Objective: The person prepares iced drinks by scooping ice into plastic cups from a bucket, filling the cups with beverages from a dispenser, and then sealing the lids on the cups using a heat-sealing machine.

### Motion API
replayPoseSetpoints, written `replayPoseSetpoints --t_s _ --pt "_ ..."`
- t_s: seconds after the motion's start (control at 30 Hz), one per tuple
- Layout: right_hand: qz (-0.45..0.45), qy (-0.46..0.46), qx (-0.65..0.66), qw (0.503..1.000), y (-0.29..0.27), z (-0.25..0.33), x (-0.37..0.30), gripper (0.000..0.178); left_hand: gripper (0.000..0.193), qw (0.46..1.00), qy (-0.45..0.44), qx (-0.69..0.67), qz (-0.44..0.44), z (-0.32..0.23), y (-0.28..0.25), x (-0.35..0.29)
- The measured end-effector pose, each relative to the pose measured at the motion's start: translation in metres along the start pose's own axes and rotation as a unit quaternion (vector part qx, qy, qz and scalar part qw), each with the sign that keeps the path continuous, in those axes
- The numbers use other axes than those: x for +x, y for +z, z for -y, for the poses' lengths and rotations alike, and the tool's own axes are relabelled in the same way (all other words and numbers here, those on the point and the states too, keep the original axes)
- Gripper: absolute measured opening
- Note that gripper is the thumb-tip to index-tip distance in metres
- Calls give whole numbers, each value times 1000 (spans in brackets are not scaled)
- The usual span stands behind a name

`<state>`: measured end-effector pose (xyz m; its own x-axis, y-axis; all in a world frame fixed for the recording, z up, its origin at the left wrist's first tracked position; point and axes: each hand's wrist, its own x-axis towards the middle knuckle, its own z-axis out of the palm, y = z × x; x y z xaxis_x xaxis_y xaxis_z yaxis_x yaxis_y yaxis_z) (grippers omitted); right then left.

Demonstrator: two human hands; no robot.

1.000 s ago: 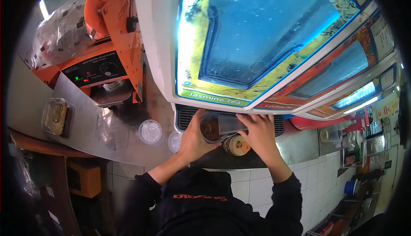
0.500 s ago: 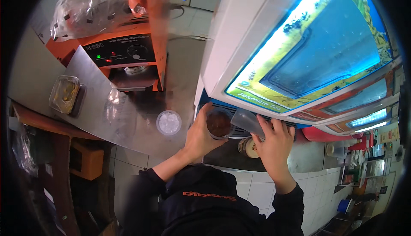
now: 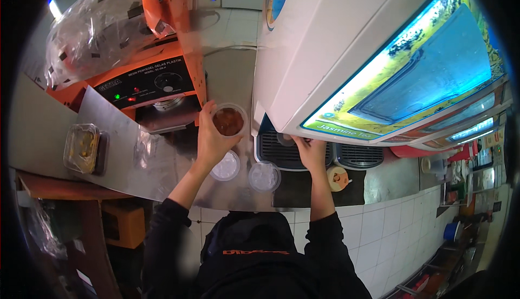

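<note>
My left hand (image 3: 210, 137) is closed around a clear plastic cup (image 3: 228, 120) of reddish-brown drink with what looks like ice, held above the counter beside the orange machine. Under the front of the white drink dispenser (image 3: 303, 66), my right hand (image 3: 311, 151) is closed on a translucent cup (image 3: 285, 139), mostly hidden by the dispenser and my fingers. Below that hand lies the black slotted drip tray (image 3: 276, 155). Two clear cups of ice, one (image 3: 225, 168) by my left wrist and another (image 3: 264, 176) to its right, stand on the metal counter.
An orange cup-sealing machine (image 3: 154, 85) with lit indicator lamps stands at left, plastic wrap (image 3: 97, 30) over its top. A clear lidded box (image 3: 82, 148) sits at far left. A round cream-coloured container (image 3: 338, 178) is on a dark mat near the front edge.
My left hand has carried the brown drink left, away from the drip tray. My right hand, which held the translucent cup tilted against the drink's rim, has moved left under the dispenser.
</note>
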<state>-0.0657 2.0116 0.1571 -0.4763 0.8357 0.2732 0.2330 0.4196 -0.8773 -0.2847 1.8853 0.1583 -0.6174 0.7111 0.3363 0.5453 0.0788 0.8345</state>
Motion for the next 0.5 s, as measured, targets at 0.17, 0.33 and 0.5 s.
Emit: replayPoseSetpoints --t_s 0.17,0.33,0.5 --pt "-23 -40 -106 993 -2 -13 -1 30 97 999 -11 11 39 57 32 16" --pt "-10 -66 -160 985 -5 -12 -2 30 101 996 -6 55 70 86 52 19" --pt "-9 -61 -145 987 -7 -6 2 30 102 992 -11 95 77 75 42 9"
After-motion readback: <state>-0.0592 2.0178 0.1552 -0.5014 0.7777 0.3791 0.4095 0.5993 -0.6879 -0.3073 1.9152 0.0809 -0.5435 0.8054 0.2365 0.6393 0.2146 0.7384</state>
